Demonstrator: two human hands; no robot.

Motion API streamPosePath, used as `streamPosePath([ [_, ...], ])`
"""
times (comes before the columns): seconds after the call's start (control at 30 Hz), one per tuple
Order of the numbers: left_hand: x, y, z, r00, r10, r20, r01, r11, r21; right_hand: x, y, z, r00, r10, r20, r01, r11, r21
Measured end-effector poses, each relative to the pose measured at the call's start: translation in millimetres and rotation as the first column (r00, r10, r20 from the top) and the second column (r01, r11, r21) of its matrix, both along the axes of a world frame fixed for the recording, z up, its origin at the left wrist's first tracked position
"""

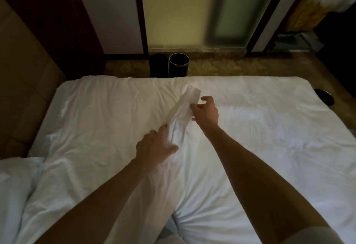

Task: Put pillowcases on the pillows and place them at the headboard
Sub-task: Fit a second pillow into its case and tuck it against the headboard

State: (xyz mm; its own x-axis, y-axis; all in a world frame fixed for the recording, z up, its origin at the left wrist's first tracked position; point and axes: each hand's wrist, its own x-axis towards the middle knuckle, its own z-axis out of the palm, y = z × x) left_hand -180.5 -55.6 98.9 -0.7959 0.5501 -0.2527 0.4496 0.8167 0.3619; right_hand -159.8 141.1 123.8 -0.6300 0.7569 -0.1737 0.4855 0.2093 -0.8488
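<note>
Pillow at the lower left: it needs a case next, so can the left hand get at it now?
Probably yes: the pillow lies left of that arm with only sheet between, though the left hand must first release the pillowcase it grips.

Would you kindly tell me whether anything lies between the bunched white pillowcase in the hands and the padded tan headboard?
Nothing visible does. Between the bunched white pillowcase, held by left hand and right hand, and the padded tan headboard only wrinkled white bed sheet shows. White bedding lies at lower left, beside that path.
</note>
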Motion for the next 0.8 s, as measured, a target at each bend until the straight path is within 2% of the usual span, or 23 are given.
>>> streamPosePath([
  [0.07,11,2,0,0.999,-0.018,-0.041,0.015,0.997,-0.070,-3,1,-2,1.000,-0.014,-0.011,0.013,0.998,-0.063],
  [0.13,15,1,-5,0.989,-0.038,-0.142,0.015,0.987,-0.161,-8,-2,-1,1.000,0.013,-0.013,-0.014,0.996,-0.085],
  [0.2,12,-1,-6,0.975,-0.078,-0.208,0.035,0.978,-0.205,-14,-1,8,0.997,0.042,0.068,-0.045,0.998,0.034],
  [0.3,5,-5,-10,0.954,-0.122,-0.274,0.073,0.981,-0.183,-30,7,25,0.984,0.004,0.177,-0.054,0.959,0.280],
  [0.37,2,-8,-13,0.943,-0.142,-0.302,0.100,0.983,-0.152,-43,12,35,0.988,-0.010,0.153,-0.040,0.947,0.320],
  [0.4,1,-9,-13,0.950,-0.144,-0.278,0.108,0.984,-0.142,-48,14,39,0.991,-0.018,0.131,-0.022,0.956,0.292],
  [0.47,-5,-14,-14,0.953,-0.135,-0.272,0.106,0.987,-0.119,-57,19,42,0.998,-0.046,0.045,0.041,0.993,0.107],
  [0.5,-8,-17,-11,0.956,-0.126,-0.266,0.098,0.988,-0.116,-59,21,42,0.996,-0.083,-0.009,0.083,0.994,-0.068],
  [0.57,-17,-25,-15,0.951,-0.094,-0.296,0.063,0.992,-0.113,-59,22,44,0.979,-0.182,-0.086,0.126,0.889,-0.440],
  [0.6,-22,-29,-15,0.953,-0.096,-0.289,0.067,0.992,-0.108,-57,23,46,0.972,-0.217,-0.088,0.131,0.817,-0.562],
  [0.7,-37,-37,-11,0.953,-0.119,-0.277,0.108,0.993,-0.054,-47,26,48,0.961,-0.269,-0.056,0.150,0.684,-0.714],
  [0.8,-48,-41,-7,0.955,-0.128,-0.268,0.123,0.992,-0.033,-46,28,47,0.947,-0.315,-0.058,0.161,0.624,-0.764],
])
